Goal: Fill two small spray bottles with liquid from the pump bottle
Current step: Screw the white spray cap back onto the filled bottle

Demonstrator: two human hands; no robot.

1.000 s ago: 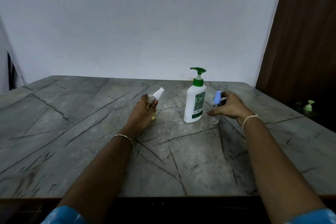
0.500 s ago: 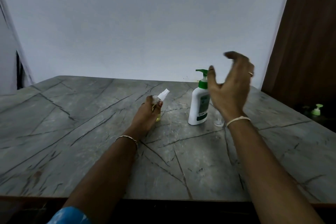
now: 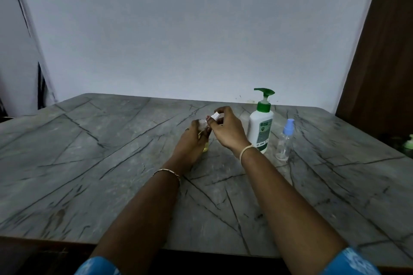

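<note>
Though mostly hidden, one bottle [image 3: 205, 146] holds yellow liquid.
Left grip [image 3: 189, 142] holds it; right grip [image 3: 228, 133] pinches its white top [image 3: 215, 115]; blue-top bottle [image 3: 285, 143] looks empty.

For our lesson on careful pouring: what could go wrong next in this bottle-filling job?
1. The left hand holds the small spray bottle, which has yellowish liquid in it, while the right hand pinches its white cap. A slip as the cap comes loose could spill it on the table.
2. The right wrist is close to the pump bottle and the blue-capped bottle. A careless move may topple them.
</note>
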